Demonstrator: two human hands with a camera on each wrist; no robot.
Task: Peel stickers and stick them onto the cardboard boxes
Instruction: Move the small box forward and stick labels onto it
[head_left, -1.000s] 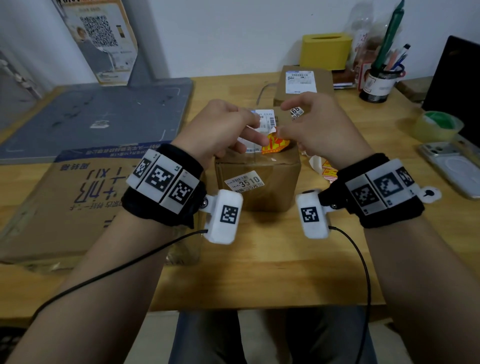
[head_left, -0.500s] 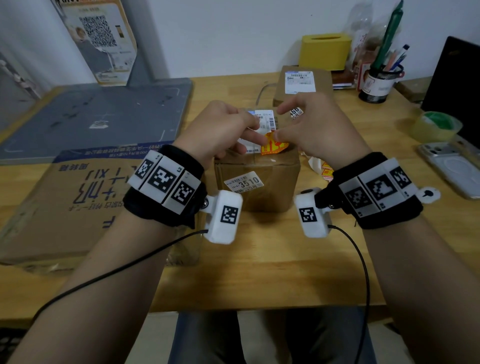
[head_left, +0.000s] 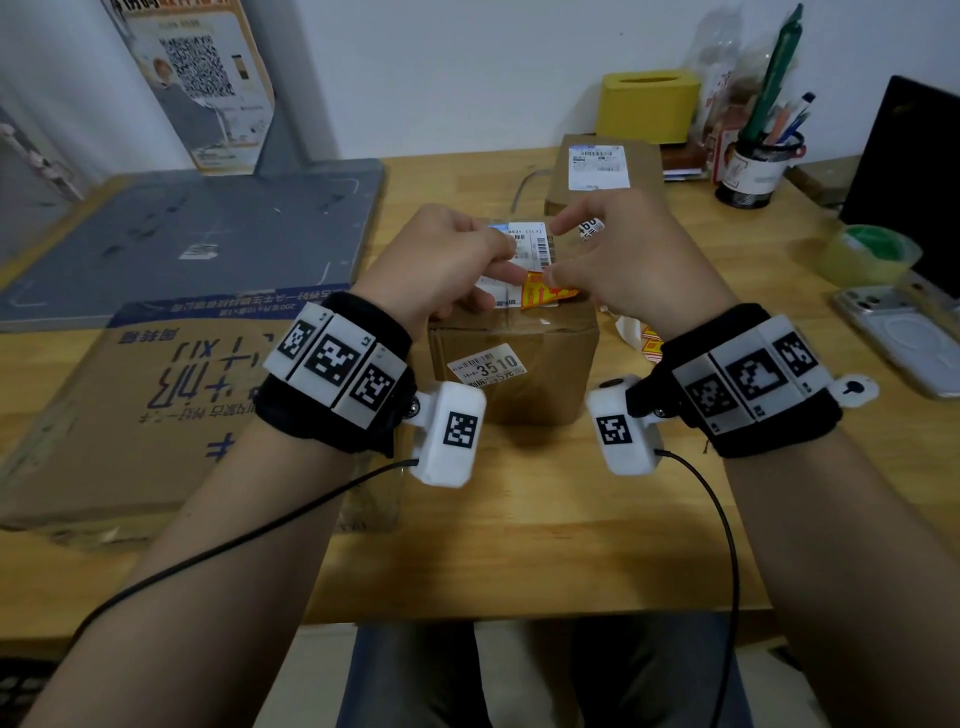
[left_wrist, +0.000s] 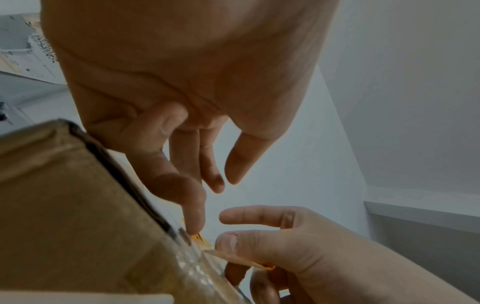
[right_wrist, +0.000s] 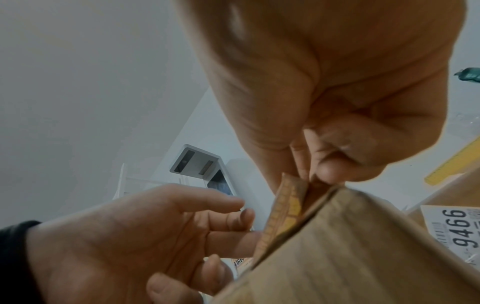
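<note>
A small cardboard box (head_left: 514, 358) stands mid-table with white labels on its top and front. Over its top front edge is an orange-yellow sticker (head_left: 545, 295). My right hand (head_left: 561, 273) pinches the sticker's right part between thumb and finger, as the right wrist view shows (right_wrist: 285, 205). My left hand (head_left: 498, 273) touches the sticker's left end with its index fingertip (left_wrist: 193, 229), its other fingers loose. A second labelled box (head_left: 597, 171) sits behind. More stickers on backing paper (head_left: 647, 340) lie right of the box, mostly hidden by my right wrist.
A flattened cardboard carton (head_left: 156, 405) and a grey mat (head_left: 208, 234) lie on the left. On the right are a tape roll (head_left: 872, 254), a phone (head_left: 904, 338), a pen cup (head_left: 753, 166) and a dark screen (head_left: 914, 182). A yellow box (head_left: 649, 104) stands at the back.
The sticker lies slightly lower and flatter over the box top than before. Both hands have stayed almost in place above the box.
</note>
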